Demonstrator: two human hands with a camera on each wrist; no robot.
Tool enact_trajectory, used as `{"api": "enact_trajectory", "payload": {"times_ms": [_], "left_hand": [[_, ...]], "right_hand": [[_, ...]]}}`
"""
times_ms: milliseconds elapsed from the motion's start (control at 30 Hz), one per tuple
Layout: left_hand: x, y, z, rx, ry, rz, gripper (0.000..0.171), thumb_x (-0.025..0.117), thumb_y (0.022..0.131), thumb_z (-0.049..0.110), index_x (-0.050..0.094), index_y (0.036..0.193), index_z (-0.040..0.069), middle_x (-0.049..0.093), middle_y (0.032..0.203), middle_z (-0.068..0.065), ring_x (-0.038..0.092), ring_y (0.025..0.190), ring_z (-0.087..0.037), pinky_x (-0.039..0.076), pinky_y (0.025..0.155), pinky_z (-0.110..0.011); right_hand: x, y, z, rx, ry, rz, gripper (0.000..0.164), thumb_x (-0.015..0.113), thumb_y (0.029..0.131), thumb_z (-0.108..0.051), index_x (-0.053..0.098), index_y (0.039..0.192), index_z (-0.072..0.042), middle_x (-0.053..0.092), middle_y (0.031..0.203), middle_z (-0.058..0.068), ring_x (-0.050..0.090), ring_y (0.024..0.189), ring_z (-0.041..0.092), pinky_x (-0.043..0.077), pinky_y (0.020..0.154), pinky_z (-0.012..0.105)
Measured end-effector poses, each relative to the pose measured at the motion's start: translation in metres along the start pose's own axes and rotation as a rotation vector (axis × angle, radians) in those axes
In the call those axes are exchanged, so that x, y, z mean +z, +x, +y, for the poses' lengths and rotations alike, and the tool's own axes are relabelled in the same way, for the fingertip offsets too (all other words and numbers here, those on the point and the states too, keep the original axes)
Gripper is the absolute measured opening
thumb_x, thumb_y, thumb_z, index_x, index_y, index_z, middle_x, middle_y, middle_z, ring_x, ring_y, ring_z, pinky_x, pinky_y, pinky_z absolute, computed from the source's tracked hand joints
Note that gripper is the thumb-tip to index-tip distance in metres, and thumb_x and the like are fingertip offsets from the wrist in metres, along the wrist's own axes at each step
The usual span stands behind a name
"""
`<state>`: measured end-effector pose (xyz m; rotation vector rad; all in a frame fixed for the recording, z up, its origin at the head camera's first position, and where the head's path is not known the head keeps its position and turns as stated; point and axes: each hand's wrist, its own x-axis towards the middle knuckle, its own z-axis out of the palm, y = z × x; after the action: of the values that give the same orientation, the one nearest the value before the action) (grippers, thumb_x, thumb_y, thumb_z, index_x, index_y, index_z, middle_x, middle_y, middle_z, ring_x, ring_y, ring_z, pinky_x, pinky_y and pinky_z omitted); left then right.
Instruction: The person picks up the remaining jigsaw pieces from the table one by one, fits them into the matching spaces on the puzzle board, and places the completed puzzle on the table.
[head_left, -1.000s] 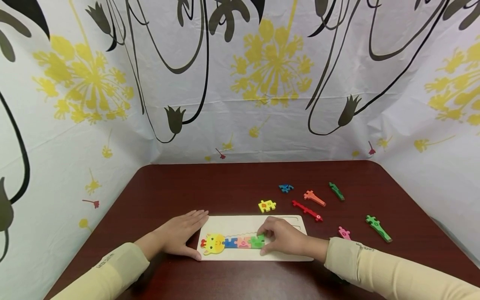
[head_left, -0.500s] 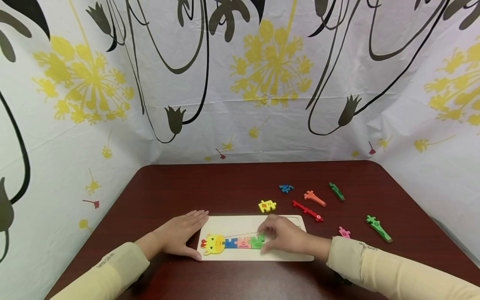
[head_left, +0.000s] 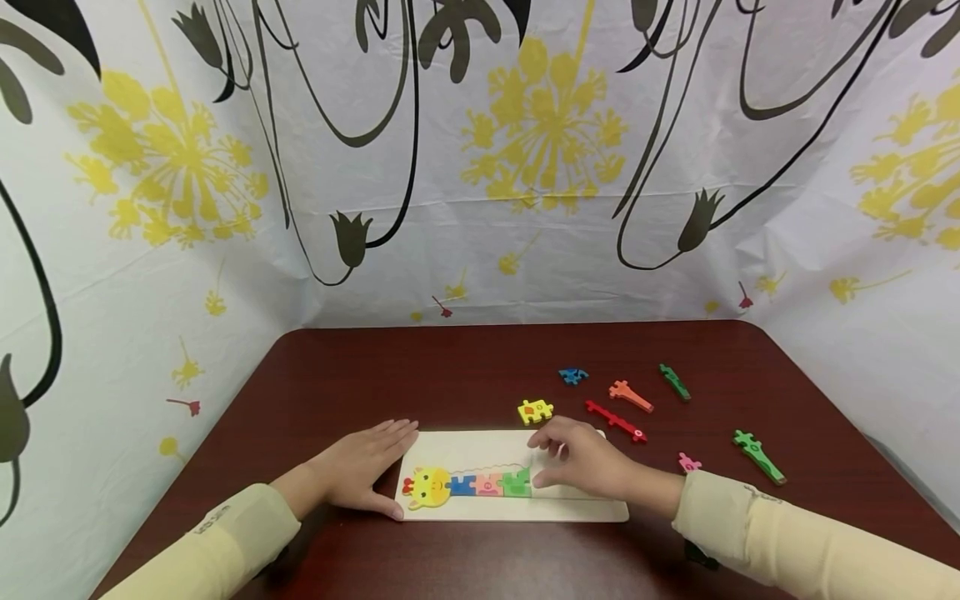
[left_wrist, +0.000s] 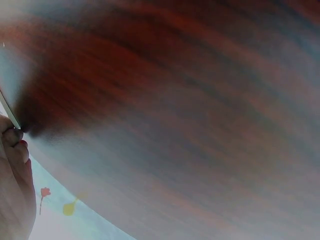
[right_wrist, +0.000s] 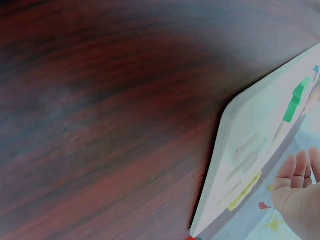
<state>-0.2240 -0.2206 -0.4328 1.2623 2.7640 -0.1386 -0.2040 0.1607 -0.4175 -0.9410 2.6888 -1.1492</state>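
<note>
A pale wooden puzzle board (head_left: 472,447) lies on the table. Along its lower left run a yellow giraffe-head piece (head_left: 430,488), a blue piece (head_left: 462,486), a pink piece (head_left: 489,485) and a green piece (head_left: 516,483), set in a row. My left hand (head_left: 366,468) rests at the board's left edge, fingers straight and thumb at the near corner. Over the right part of the board is my right hand (head_left: 581,458), fingers loosely bent, holding nothing, just right of the green piece. In the right wrist view the right hand (right_wrist: 300,185) shows bent fingers apart from the board.
Loose puzzle pieces lie beyond and right of the board: yellow (head_left: 536,411), dark blue (head_left: 573,377), orange (head_left: 631,396), red (head_left: 616,421), a small green one (head_left: 675,382), a longer green one (head_left: 759,457) and pink (head_left: 688,463). A patterned cloth (head_left: 450,167) hangs behind the table (head_left: 375,375).
My right hand has let go of the green piece and lifted away to the right. The green piece stays on the board; my left hand has not moved.
</note>
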Motion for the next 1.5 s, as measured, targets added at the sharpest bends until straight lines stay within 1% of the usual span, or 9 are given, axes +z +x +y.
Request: {"api": "enact_trajectory", "payload": {"times_ms": [167, 433, 667, 767, 900, 967, 1100, 1267, 1500], "left_hand": [[-0.001, 0.000, 0.000, -0.003, -0.005, -0.005, 0.114, 0.034, 0.077, 0.087, 0.021, 0.155, 0.005, 0.019, 0.160, -0.009, 0.016, 0.146, -0.022, 0.019, 0.116, -0.038], [0.001, 0.000, -0.001, -0.004, -0.012, -0.001, 0.114, 0.035, 0.077, 0.088, 0.021, 0.155, 0.005, 0.019, 0.160, -0.009, 0.015, 0.146, -0.022, 0.019, 0.116, -0.038], [0.002, 0.001, -0.002, -0.005, -0.004, -0.001, 0.114, 0.035, 0.077, 0.088, 0.020, 0.155, 0.006, 0.018, 0.160, -0.008, 0.014, 0.146, -0.021, 0.019, 0.116, -0.038], [0.002, 0.001, -0.002, -0.004, -0.006, 0.000, 0.114, 0.035, 0.077, 0.087, 0.020, 0.155, 0.006, 0.018, 0.161, -0.008, 0.014, 0.146, -0.021, 0.018, 0.116, -0.038], [0.001, 0.001, -0.002, 0.000, -0.011, 0.001, 0.114, 0.035, 0.077, 0.087, 0.020, 0.155, 0.005, 0.019, 0.160, -0.009, 0.015, 0.146, -0.022, 0.019, 0.116, -0.038], [0.002, 0.000, -0.002, 0.001, -0.010, 0.003, 0.114, 0.035, 0.077, 0.087, 0.021, 0.155, 0.005, 0.019, 0.160, -0.009, 0.015, 0.146, -0.022, 0.019, 0.116, -0.038], [0.002, 0.000, -0.002, -0.001, -0.003, 0.009, 0.114, 0.034, 0.077, 0.087, 0.021, 0.155, 0.005, 0.019, 0.160, -0.008, 0.015, 0.146, -0.022, 0.019, 0.116, -0.038], [0.002, 0.000, -0.002, 0.002, 0.003, 0.011, 0.114, 0.034, 0.077, 0.087, 0.021, 0.155, 0.004, 0.019, 0.160, -0.009, 0.016, 0.146, -0.022, 0.019, 0.116, -0.038], [0.002, 0.000, -0.002, 0.002, -0.007, 0.008, 0.114, 0.035, 0.077, 0.087, 0.021, 0.155, 0.005, 0.019, 0.160, -0.009, 0.015, 0.146, -0.022, 0.019, 0.116, -0.038]], "right_hand": [[-0.008, -0.004, 0.003, 0.004, -0.021, 0.033, 0.041, 0.085, 0.076, -0.023, 0.068, 0.108, -0.005, 0.061, 0.097, 0.004, 0.056, 0.084, 0.019, 0.053, 0.072, 0.029], [-0.023, -0.011, 0.009, 0.028, -0.002, 0.108, 0.040, 0.083, 0.078, -0.020, 0.067, 0.110, -0.004, 0.062, 0.101, 0.007, 0.057, 0.085, 0.023, 0.051, 0.071, 0.027], [-0.036, -0.018, 0.017, 0.052, -0.031, 0.173, 0.043, 0.083, 0.077, -0.026, 0.066, 0.111, -0.004, 0.062, 0.100, 0.007, 0.056, 0.085, 0.023, 0.049, 0.068, 0.026], [-0.042, -0.022, 0.021, 0.068, -0.028, 0.199, 0.042, 0.083, 0.077, -0.025, 0.066, 0.111, -0.007, 0.061, 0.099, 0.007, 0.056, 0.085, 0.024, 0.048, 0.068, 0.027], [-0.050, -0.026, 0.026, 0.070, -0.064, 0.242, 0.040, 0.084, 0.077, -0.023, 0.066, 0.110, -0.008, 0.061, 0.099, 0.005, 0.056, 0.086, 0.023, 0.051, 0.071, 0.030], [-0.054, -0.028, 0.030, 0.069, -0.094, 0.269, 0.041, 0.084, 0.076, -0.023, 0.066, 0.110, -0.007, 0.062, 0.099, 0.005, 0.056, 0.086, 0.021, 0.052, 0.072, 0.032], [-0.062, -0.033, 0.037, 0.089, -0.133, 0.310, 0.044, 0.085, 0.076, -0.025, 0.065, 0.111, -0.006, 0.063, 0.101, 0.007, 0.057, 0.088, 0.021, 0.053, 0.073, 0.030], [-0.070, -0.038, 0.046, 0.108, -0.141, 0.329, 0.044, 0.083, 0.078, -0.025, 0.065, 0.113, -0.007, 0.063, 0.108, 0.009, 0.056, 0.091, 0.019, 0.053, 0.077, 0.029], [-0.077, -0.043, 0.055, 0.166, -0.149, 0.310, 0.048, 0.082, 0.080, -0.028, 0.063, 0.116, -0.003, 0.062, 0.109, 0.011, 0.057, 0.094, 0.022, 0.053, 0.079, 0.036]]}}
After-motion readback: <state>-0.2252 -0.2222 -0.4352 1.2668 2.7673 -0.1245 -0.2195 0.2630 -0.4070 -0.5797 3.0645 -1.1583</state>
